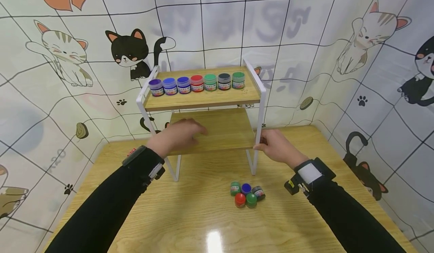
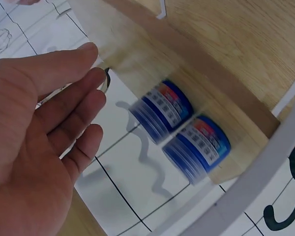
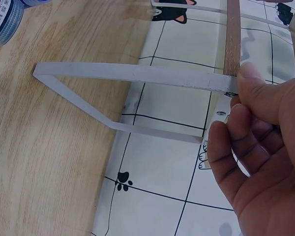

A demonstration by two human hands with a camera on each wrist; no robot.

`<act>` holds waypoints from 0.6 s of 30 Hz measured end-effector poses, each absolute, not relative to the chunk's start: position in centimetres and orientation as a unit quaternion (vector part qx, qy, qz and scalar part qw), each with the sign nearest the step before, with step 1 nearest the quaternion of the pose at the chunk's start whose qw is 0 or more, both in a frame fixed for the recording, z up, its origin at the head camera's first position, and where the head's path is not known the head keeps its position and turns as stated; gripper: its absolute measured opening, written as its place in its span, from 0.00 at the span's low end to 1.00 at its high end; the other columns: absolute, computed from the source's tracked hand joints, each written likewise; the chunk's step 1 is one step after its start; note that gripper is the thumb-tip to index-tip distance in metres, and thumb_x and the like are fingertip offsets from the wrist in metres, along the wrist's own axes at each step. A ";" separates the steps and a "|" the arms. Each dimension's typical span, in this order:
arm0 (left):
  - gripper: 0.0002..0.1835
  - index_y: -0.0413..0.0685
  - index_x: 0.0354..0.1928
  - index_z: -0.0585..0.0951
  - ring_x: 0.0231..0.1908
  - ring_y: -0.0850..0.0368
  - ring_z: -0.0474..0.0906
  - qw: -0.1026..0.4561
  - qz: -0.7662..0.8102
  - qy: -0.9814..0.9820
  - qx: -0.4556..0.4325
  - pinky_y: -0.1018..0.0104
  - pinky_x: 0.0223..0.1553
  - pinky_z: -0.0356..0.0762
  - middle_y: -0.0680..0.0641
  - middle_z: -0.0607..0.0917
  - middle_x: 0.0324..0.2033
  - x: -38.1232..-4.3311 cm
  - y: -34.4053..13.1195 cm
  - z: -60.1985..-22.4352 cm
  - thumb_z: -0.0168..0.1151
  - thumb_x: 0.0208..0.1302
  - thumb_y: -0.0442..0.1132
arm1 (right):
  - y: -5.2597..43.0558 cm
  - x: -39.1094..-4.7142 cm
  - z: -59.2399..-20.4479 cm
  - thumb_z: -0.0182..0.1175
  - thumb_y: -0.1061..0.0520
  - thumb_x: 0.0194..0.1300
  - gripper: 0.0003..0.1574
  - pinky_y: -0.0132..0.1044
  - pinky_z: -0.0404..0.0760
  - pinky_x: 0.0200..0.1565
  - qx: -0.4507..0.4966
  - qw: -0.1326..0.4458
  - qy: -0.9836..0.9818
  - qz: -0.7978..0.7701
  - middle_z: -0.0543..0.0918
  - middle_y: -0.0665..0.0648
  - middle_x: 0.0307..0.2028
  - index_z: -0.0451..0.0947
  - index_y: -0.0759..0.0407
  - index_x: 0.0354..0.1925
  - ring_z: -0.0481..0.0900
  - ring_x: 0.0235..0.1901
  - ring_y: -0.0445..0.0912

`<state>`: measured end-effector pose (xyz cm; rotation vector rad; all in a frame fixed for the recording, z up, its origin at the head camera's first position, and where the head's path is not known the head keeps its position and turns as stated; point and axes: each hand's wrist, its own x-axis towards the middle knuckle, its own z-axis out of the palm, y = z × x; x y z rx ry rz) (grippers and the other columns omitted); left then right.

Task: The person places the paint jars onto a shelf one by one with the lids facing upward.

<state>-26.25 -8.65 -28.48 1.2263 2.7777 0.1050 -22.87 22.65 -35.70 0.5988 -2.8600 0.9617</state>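
Note:
A two-tier rack with a white frame (image 1: 260, 113) and wooden boards stands on the table. My left hand (image 1: 179, 134) is in front of its lower board (image 1: 225, 126), fingers loosely bent, nothing in them. Beside those fingers, in the left wrist view, two blue paint jars (image 2: 162, 110) stand side by side on a board; in the head view the left hand and arm hide that spot. My right hand (image 1: 278, 147) pinches the rack's right leg (image 3: 187, 77) at the lower board's corner, thumb on the white metal.
On the upper board (image 1: 203, 101) a row of paint jars (image 1: 197, 83) runs from purple to green. Several more jars (image 1: 251, 200) cluster on the table (image 1: 176, 211) in front of the rack's right side. A cat-patterned cloth (image 1: 220, 30) hangs behind and at the sides.

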 end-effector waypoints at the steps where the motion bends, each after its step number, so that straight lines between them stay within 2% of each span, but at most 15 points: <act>1: 0.20 0.48 0.57 0.78 0.59 0.49 0.70 0.051 0.036 0.911 0.408 0.54 0.61 0.69 0.47 0.79 0.57 -26.1 -8.5 -28.5 0.59 0.62 0.31 | 22.7 -22.9 -35.7 0.64 0.62 0.61 0.04 0.38 0.75 0.28 0.195 0.033 -0.929 0.312 0.81 0.54 0.26 0.80 0.63 0.34 0.75 0.26 0.44; 9: 0.18 0.49 0.54 0.80 0.56 0.51 0.73 0.032 0.040 0.892 0.449 0.55 0.57 0.73 0.48 0.81 0.53 -24.6 -7.4 -29.1 0.63 0.62 0.33 | 22.7 -23.0 -35.9 0.64 0.62 0.61 0.04 0.38 0.75 0.28 0.196 0.037 -0.929 0.311 0.81 0.54 0.26 0.79 0.62 0.34 0.75 0.26 0.44; 18: 0.15 0.52 0.52 0.81 0.49 0.56 0.77 0.002 0.034 0.871 0.491 0.62 0.50 0.78 0.51 0.82 0.48 -23.3 -6.5 -31.0 0.64 0.62 0.36 | 22.7 -22.9 -35.9 0.64 0.62 0.61 0.04 0.38 0.77 0.30 0.196 0.036 -0.929 0.313 0.81 0.54 0.27 0.80 0.62 0.34 0.76 0.27 0.44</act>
